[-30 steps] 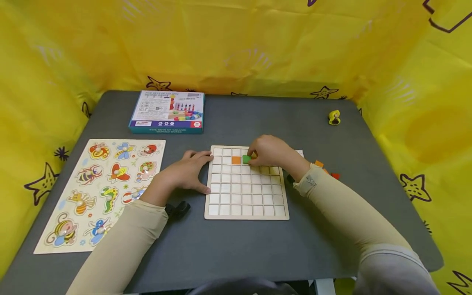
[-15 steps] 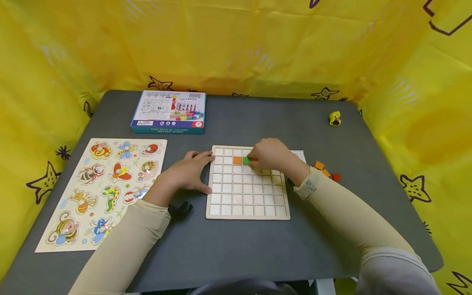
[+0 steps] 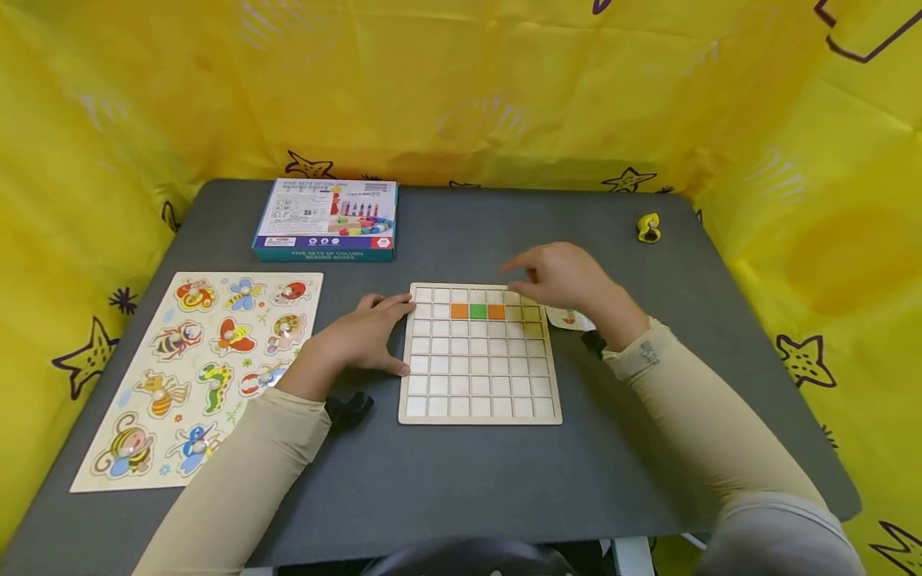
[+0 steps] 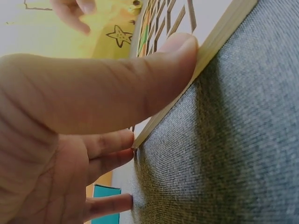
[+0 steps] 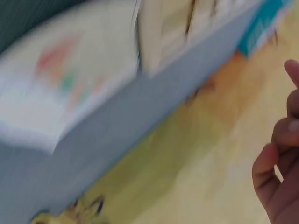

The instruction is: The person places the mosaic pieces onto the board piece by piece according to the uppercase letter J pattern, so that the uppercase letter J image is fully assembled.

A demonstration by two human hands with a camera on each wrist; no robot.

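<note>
A pale wooden grid board (image 3: pixel 479 366) lies on the table, its square cells mostly white. In its second row from the far side sit an orange tile (image 3: pixel 459 311), a green tile (image 3: pixel 478 311) and another orange tile (image 3: pixel 496 312), side by side. My left hand (image 3: pixel 363 340) rests along the board's left edge, fingers spread, with the thumb (image 4: pixel 163 70) on the rim. Above the board's far right corner hovers my right hand (image 3: pixel 569 280), index finger stretched out and the others loosely bent, holding nothing. Partly behind that hand, a printed card (image 3: pixel 569 320) lies by the board's right edge.
To the left lies an insect-picture knob puzzle (image 3: pixel 216 352). A flat beads box (image 3: pixel 327 220) stands at the back left, and a small yellow object (image 3: pixel 648 228) at the back right. Yellow printed cloth (image 3: pixel 461 80) encloses the grey table (image 3: pixel 468 488).
My right hand has let go of the second orange tile beside the green one, then risen and moved away to the right. The loose tiles at right are now hidden. The left hand stays put.
</note>
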